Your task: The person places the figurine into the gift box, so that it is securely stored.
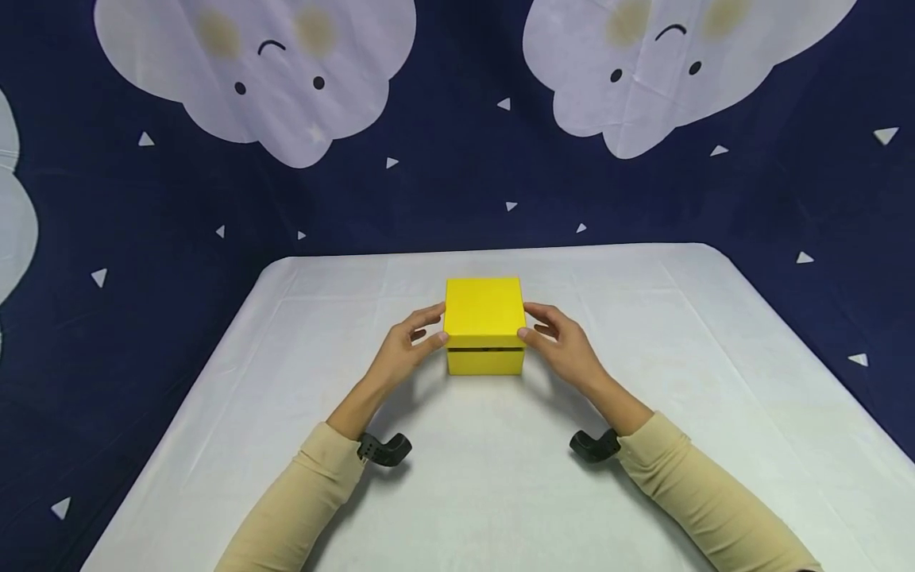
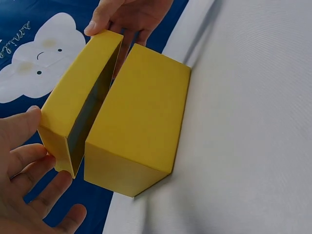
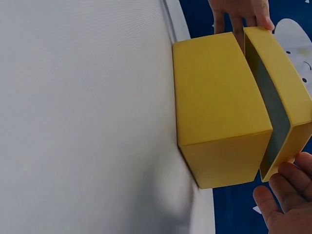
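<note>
A yellow box lid (image 1: 484,308) is held slightly above the yellow box base (image 1: 485,363), leaving a narrow dark gap between them. My left hand (image 1: 400,349) grips the lid's left side, thumb near its front corner and fingers farther back. On the opposite side my right hand (image 1: 569,349) holds it the same way. In the left wrist view the lid (image 2: 82,90) sits tilted a little off the base (image 2: 139,109), showing its grey inside. The right wrist view shows the lid (image 3: 285,80) apart from the base (image 3: 222,92), which stands on the table.
A white cloth covers the table (image 1: 493,477). Behind it hangs a dark blue curtain (image 1: 443,199) with white clouds and small triangles. Black wrist-worn devices, one on the left wrist (image 1: 384,450) and one on the right (image 1: 595,446), jut inward over the cloth.
</note>
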A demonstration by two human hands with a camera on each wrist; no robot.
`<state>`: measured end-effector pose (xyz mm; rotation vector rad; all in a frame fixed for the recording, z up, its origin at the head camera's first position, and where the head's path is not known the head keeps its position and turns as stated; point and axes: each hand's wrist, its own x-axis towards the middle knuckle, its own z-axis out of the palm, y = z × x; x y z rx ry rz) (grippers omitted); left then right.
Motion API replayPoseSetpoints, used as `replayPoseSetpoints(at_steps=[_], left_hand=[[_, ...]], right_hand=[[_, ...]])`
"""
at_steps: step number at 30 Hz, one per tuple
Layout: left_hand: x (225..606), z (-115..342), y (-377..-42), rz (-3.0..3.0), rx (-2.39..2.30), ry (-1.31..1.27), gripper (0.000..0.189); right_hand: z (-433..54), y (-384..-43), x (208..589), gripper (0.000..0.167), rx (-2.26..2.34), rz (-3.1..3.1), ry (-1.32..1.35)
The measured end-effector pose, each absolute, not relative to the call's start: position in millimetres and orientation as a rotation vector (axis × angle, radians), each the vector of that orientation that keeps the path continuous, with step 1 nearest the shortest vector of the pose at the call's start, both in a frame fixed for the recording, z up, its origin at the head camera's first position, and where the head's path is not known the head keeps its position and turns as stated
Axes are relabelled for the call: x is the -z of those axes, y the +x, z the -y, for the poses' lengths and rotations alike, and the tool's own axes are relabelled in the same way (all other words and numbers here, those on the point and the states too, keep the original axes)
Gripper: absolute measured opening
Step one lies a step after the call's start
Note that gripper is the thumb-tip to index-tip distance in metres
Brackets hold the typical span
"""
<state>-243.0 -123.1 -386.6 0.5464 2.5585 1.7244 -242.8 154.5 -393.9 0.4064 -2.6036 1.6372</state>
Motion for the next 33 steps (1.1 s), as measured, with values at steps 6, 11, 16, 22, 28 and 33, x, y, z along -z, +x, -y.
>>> replayPoseSetpoints(at_steps=[6, 11, 16, 22, 28, 33], left_hand=[[389.8, 122.6, -242.1, -2.583, -1.704, 0.554, 0.051], [391.6, 122.8, -242.1, -2.582, -1.698, 0.549, 0.052], [384.6, 121.2, -236.8, -2.576, -1.67, 0.539, 0.052], [362.6, 117.0, -220.4, -2.579, -1.624, 0.544, 0.051], [361.3, 115.4, -217.7, -2.573, -1.61, 0.529, 0.051], [363.2, 114.8, -218.2, -2.582, -1.592, 0.515, 0.051]], right_hand=[[-155.5, -242.4, 397.9, 0.057, -1.597, 2.628, 0.411], [-155.4, -242.7, 400.8, 0.056, -1.601, 2.639, 0.41], [-155.7, -241.6, 401.4, 0.056, -1.598, 2.664, 0.41], [-155.7, -241.0, 402.3, 0.057, -1.596, 2.683, 0.414], [-156.4, -241.7, 405.3, 0.056, -1.588, 2.706, 0.411], [-157.1, -242.0, 405.6, 0.056, -1.554, 2.721, 0.418]])
